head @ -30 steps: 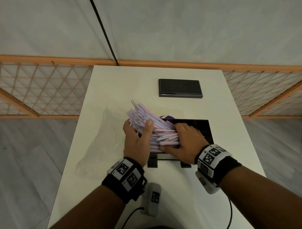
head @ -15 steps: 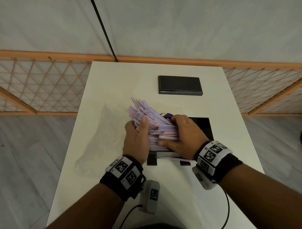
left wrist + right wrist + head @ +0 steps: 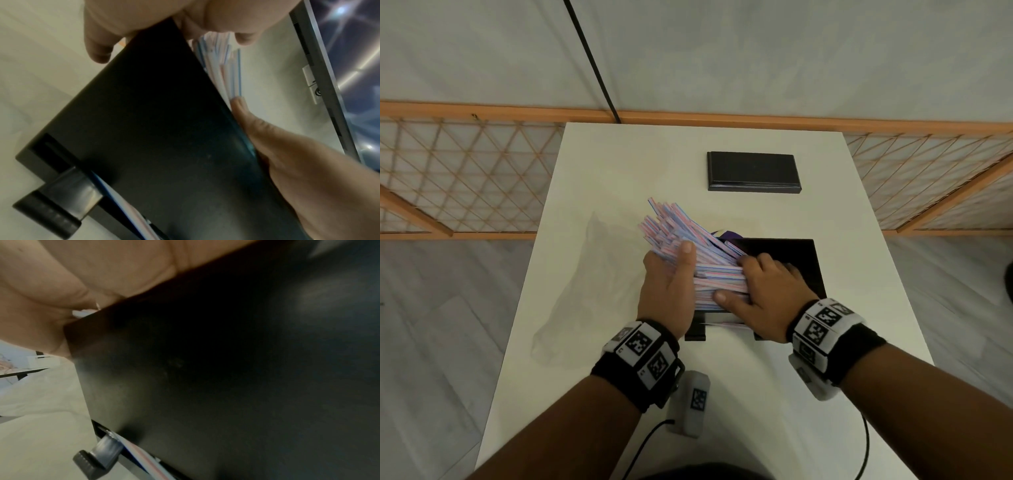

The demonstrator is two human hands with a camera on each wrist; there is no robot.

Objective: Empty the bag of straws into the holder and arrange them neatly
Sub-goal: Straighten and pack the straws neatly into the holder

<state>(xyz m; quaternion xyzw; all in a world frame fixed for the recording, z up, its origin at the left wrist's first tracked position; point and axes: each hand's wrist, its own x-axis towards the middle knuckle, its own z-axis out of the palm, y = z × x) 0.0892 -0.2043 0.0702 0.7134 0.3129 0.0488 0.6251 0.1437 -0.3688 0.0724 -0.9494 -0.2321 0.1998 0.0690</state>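
Nearest me, both wrists carry black bands with printed markers. My left hand (image 3: 671, 291) is wrapped around the left side of the straws (image 3: 688, 250), thumb laid over the top of the bundle, fingers curled beneath it. My right hand (image 3: 760, 294) clamps the bundle's right end, fingers curled over the top and thumb pressing the near side. The straws (pink, blue and white stripes) lie across the open top of the black holder (image 3: 801, 263), their left ends fanning up and away past its left edge. One straw (image 3: 726, 324) shows at the slot low on the holder's front. The clear bag (image 3: 585, 284) lies crumpled on the white table (image 3: 859, 240), just left of the holder. Farther back sits a flat black lid (image 3: 753, 171).
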